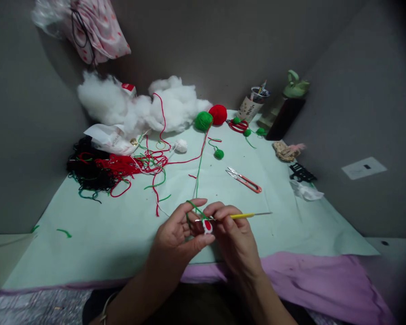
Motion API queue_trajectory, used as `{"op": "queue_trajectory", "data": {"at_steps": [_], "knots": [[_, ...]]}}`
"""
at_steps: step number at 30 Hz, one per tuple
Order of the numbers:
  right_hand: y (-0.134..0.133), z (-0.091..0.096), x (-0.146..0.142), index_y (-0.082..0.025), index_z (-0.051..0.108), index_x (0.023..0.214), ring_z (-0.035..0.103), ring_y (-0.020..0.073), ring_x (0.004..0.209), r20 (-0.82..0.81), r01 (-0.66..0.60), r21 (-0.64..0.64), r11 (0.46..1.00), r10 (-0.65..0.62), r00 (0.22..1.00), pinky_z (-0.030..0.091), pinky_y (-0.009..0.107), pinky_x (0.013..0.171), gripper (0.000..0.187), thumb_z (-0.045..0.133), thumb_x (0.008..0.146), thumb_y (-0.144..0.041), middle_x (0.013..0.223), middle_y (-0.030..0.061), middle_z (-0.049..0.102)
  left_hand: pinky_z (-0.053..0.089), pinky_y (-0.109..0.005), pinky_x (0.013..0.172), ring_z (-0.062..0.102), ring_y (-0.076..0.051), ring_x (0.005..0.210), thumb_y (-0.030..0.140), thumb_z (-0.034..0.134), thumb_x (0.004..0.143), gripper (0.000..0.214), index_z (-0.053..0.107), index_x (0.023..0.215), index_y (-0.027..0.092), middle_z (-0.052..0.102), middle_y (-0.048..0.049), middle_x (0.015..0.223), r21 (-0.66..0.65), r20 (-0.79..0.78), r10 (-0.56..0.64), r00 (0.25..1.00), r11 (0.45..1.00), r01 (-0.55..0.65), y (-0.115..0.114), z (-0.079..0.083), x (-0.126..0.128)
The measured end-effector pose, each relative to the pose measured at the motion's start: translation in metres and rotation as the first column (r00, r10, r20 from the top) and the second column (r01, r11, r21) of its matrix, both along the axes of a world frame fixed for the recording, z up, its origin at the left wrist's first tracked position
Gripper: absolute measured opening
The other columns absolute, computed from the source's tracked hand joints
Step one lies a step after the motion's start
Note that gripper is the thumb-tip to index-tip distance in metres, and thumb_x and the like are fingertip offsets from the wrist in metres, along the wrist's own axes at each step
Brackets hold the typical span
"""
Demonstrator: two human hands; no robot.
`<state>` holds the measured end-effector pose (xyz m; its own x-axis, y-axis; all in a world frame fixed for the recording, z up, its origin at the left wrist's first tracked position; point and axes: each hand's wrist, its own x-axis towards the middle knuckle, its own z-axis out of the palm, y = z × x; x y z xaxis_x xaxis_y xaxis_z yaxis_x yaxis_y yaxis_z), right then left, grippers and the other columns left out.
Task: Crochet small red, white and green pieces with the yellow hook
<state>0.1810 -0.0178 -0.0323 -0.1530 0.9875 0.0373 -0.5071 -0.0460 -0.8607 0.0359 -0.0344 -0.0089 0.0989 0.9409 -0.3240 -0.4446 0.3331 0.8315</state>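
Between thumb and fingers, my left hand (179, 232) pinches a small crocheted piece (207, 226) in red and white. Green yarn (196, 207) loops over the index finger of that hand and runs up the table. My right hand (238, 230) is closed around a crochet hook (242, 216) with a yellow handle, its thin metal tip reaching left to the top of the crocheted piece. The green strand leads back toward a green yarn ball (203, 121), which sits against a red yarn ball (218, 114).
Thread snips (245, 180) lie beyond my right hand. Red-handled scissors (238, 126), small green crocheted balls (219, 154) and a pen cup (252, 104) stand farther back. Tangled yarn scraps (122, 164) and white stuffing (171, 104) cover the left and back. Grey partition walls (355, 122) enclose the table.
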Motion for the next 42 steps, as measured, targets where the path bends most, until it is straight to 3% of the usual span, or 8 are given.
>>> {"op": "queue_trajectory", "data": {"at_steps": [3,7,10,18,25,32,38,42], "knots": [[0.001,0.002,0.003,-0.027,0.077,0.087,0.064,0.0148,0.079,-0.087,-0.039,-0.061,0.997,0.034,0.996,0.055,0.027,0.074,0.017,0.079,0.092,-0.043,0.089,0.0013,0.072,0.053,-0.030,0.079,0.065,-0.015,0.073,0.017,0.086,0.071,0.044,0.075,0.114,0.024,0.065,0.0062,0.072,0.096,-0.179,-0.045,0.983,0.993,0.063,0.002,0.000,-0.009],[0.003,0.001,0.007,-0.027,0.072,0.084,0.059,0.0145,0.074,-0.119,-0.072,-0.084,0.994,0.062,0.991,0.054,0.026,0.068,0.021,0.079,0.091,-0.045,0.085,-0.0001,0.070,0.052,-0.037,0.094,0.069,-0.022,0.088,0.015,0.080,0.076,0.029,0.080,0.102,0.026,0.070,0.0032,0.071,0.351,-0.522,0.126,0.843,0.933,0.079,0.006,0.009,-0.017],[0.003,-0.001,0.009,-0.027,0.070,0.085,0.059,0.0155,0.074,-0.116,-0.086,-0.092,0.992,0.075,0.990,0.052,0.026,0.065,0.022,0.078,0.091,-0.047,0.086,0.0003,0.070,0.054,-0.037,0.094,0.072,-0.023,0.092,0.012,0.076,0.079,0.034,0.078,0.110,0.025,0.070,0.0030,0.070,0.439,-0.598,0.174,0.783,0.888,0.138,0.010,0.013,-0.018],[0.005,0.006,0.013,-0.025,0.073,0.086,0.061,0.0151,0.075,-0.060,-0.102,-0.003,0.995,0.102,0.993,0.052,0.027,0.071,0.020,0.074,0.096,-0.043,0.084,0.0008,0.073,0.062,-0.025,0.074,0.075,-0.015,0.077,0.011,0.069,0.080,0.047,0.073,0.125,0.021,0.074,-0.0015,0.093,0.330,-0.454,0.024,0.891,0.933,0.144,0.017,0.012,-0.022],[0.006,0.009,0.016,-0.024,0.073,0.088,0.063,0.0162,0.072,0.057,-0.037,0.042,0.998,0.035,0.998,0.053,0.030,0.069,0.020,0.073,0.097,-0.042,0.088,0.0028,0.075,0.059,-0.023,0.079,0.075,-0.016,0.078,0.016,0.078,0.080,0.031,0.082,0.109,0.027,0.079,0.0020,0.080,0.274,-0.467,-0.076,0.881,0.935,0.226,0.018,0.015,-0.037],[0.002,0.007,0.017,-0.025,0.075,0.093,0.065,0.0184,0.081,0.204,-0.004,0.151,0.989,-0.028,0.979,0.053,0.033,0.079,0.018,0.066,0.102,-0.038,0.091,0.0039,0.075,0.057,-0.015,0.074,0.072,-0.011,0.073,0.018,0.083,0.082,0.030,0.083,0.108,0.034,0.076,0.0046,0.078,0.291,-0.413,-0.008,0.911,0.946,0.140,0.014,0.007,-0.039],[-0.004,0.012,0.014,-0.029,0.078,0.101,0.068,0.0189,0.094,0.323,0.010,0.288,0.957,-0.108,0.940,0.054,0.035,0.085,0.019,0.060,0.106,-0.028,0.100,0.0032,0.076,0.059,-0.018,0.066,0.071,-0.012,0.069,0.022,0.079,0.086,0.027,0.081,0.112,0.031,0.074,0.0011,0.086,0.262,-0.367,0.040,0.929,0.963,0.062,0.009,0.005,-0.033],[-0.007,0.014,0.010,-0.031,0.078,0.106,0.068,0.0194,0.096,0.359,0.018,0.344,0.939,-0.149,0.921,0.056,0.037,0.086,0.021,0.058,0.106,-0.026,0.103,0.0029,0.076,0.060,-0.019,0.079,0.073,-0.014,0.082,0.020,0.083,0.082,0.033,0.080,0.113,0.030,0.071,0.0014,0.090,0.247,-0.328,0.106,0.939,0.969,-0.024,0.005,0.006,-0.028]]}}
